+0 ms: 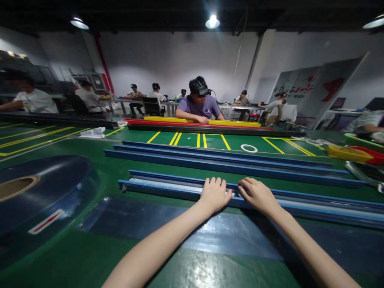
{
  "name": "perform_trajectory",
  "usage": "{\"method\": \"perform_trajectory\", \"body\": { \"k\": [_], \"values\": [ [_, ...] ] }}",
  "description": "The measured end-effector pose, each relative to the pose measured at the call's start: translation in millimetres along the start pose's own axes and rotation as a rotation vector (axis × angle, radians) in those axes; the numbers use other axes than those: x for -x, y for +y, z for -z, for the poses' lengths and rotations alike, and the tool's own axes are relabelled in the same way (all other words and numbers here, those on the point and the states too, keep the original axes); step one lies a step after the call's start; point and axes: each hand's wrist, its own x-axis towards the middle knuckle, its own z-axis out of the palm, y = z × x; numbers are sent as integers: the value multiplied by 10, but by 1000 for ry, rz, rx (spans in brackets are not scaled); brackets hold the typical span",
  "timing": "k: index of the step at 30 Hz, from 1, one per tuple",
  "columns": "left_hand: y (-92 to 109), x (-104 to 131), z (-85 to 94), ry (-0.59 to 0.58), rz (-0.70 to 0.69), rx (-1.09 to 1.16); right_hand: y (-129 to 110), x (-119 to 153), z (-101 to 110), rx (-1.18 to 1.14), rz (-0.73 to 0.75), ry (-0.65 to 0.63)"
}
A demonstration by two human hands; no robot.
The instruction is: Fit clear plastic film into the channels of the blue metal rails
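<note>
A long blue channel (168, 189) with a pale strip inside lies across the green table. My left hand (214, 195) rests on it near the middle, fingers reaching over its far wall. Just to the right, my right hand (257, 195) lies on the same channel with its fingers bent into it. Both hands look closed on the channel; the fingertips are partly hidden. A flat clear plastic sheet (135, 218) stretches beneath my forearms on the near side.
More blue channels (240, 164) lie behind. A large plastic roll (60, 176) sits at the left. Yellow (204, 121) and black strips (186, 129) stand farther back, before a person in purple (195, 106). A white ring (249, 149) and yellow and red items (349, 153) are toward the right.
</note>
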Motion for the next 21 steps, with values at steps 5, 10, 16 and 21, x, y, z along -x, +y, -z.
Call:
{"method": "perform_trajectory", "body": {
  "k": [5,10,16,21],
  "values": [
    [-66,-16,-16,29,-24,-1,45,87,-35,-41,-37,62],
    [-260,-8,-17,43,-14,-34,66,108,-36,-38,-22,93],
    [-706,56,2,26,-38,-110,137,141,-110,-31,-59,114],
    [-1056,108,14,29,-64,-165,274,146,-142,20,-42,117]
  ]
}}
